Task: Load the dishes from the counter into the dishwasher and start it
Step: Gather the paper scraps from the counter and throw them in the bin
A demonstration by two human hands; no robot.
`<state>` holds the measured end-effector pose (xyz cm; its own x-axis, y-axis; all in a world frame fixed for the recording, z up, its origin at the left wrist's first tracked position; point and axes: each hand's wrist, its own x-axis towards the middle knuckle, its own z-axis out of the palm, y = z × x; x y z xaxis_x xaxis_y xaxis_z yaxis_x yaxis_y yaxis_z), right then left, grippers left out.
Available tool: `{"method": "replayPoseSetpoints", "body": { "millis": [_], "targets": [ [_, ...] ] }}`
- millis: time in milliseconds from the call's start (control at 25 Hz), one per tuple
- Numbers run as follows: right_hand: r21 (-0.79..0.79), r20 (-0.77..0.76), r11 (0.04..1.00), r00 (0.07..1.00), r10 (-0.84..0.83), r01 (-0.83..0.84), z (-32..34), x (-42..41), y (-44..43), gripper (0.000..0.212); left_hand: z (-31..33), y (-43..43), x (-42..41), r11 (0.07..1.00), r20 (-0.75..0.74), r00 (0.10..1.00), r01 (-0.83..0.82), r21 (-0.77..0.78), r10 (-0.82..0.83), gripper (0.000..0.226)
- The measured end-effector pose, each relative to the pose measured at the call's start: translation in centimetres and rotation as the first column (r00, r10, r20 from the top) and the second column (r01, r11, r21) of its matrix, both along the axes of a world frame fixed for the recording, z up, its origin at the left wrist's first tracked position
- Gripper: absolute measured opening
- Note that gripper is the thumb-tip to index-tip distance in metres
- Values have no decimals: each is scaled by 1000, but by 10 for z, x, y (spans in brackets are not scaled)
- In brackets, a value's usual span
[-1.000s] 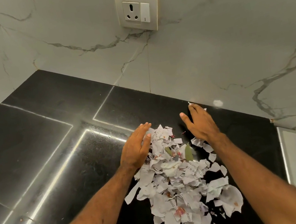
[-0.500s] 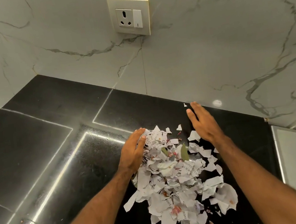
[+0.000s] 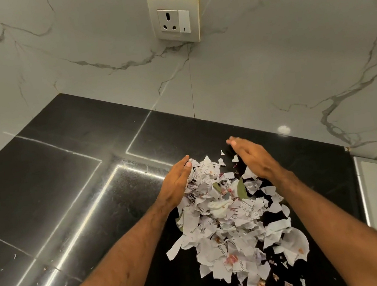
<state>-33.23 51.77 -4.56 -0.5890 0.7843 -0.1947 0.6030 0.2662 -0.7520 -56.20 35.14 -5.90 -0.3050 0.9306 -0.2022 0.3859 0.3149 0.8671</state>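
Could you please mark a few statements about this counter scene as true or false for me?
1. The left hand and right hand are open, one on each side of the scraps. True.
2. A plate sits among the scraps. False: only torn paper, a leaf and small bits show; no dish is in view.
3. A socket is on the wall above the counter. True.
4. The counter is white. False: it is black.
5. A plug is in the socket. False: the socket is empty.
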Motion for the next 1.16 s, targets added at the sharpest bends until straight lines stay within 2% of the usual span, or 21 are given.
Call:
{"method": "replayPoseSetpoints", "body": {
  "millis": [80,160,240,280,360,440,520,640,720,840,960,1040,1080,1160],
  "targets": [
    [-15,73,1000,997,14,-13,0,-7,0,69,2,0,-1,1000,28,1000,2,-21,-2,64],
    [8,165,983,970,179,-183,-3,-15,-18,72,5,-5,3,1000,56,998,-20,-24,21,67],
    [9,180,949,934,308,-315,-4,-14,-41,72,5,-17,14,999,65,997,-39,5,38,69],
    [16,167,944,932,323,-330,-3,-10,-50,73,4,-25,20,999,49,998,-42,27,41,69],
    [78,104,967,966,235,-243,1,2,-65,73,1,-41,30,996,4,998,-65,55,65,70],
    [115,-38,993,999,1,3,6,24,-79,69,-3,-59,34,993,-64,993,-94,64,98,69],
    [84,-149,959,955,-257,271,9,52,-87,68,-7,-74,33,996,-150,985,-78,53,85,70],
    [119,-107,840,848,-519,529,-5,103,-101,81,-17,-97,39,992,-212,969,-127,25,129,69],
    [160,-20,802,815,-580,575,-20,124,-113,92,-19,-108,52,983,-210,961,-186,0,182,71],
    [162,28,820,828,-560,549,-39,116,-132,81,-18,-109,73,975,-170,961,-222,-1,219,77],
    [67,-40,900,902,-429,431,-35,82,-144,77,-12,-101,85,973,-82,972,-212,90,219,71],
    [-41,-123,925,917,-380,378,-25,72,-151,74,-11,-101,91,976,-73,976,-198,95,205,70],
    [-54,-159,912,898,-409,406,-21,74,-156,73,-12,-102,93,980,-94,976,-191,63,197,73],
    [21,-175,858,847,-502,513,-15,90,-174,70,-14,-105,93,983,-159,971,-183,3,181,77]
  ]
}}
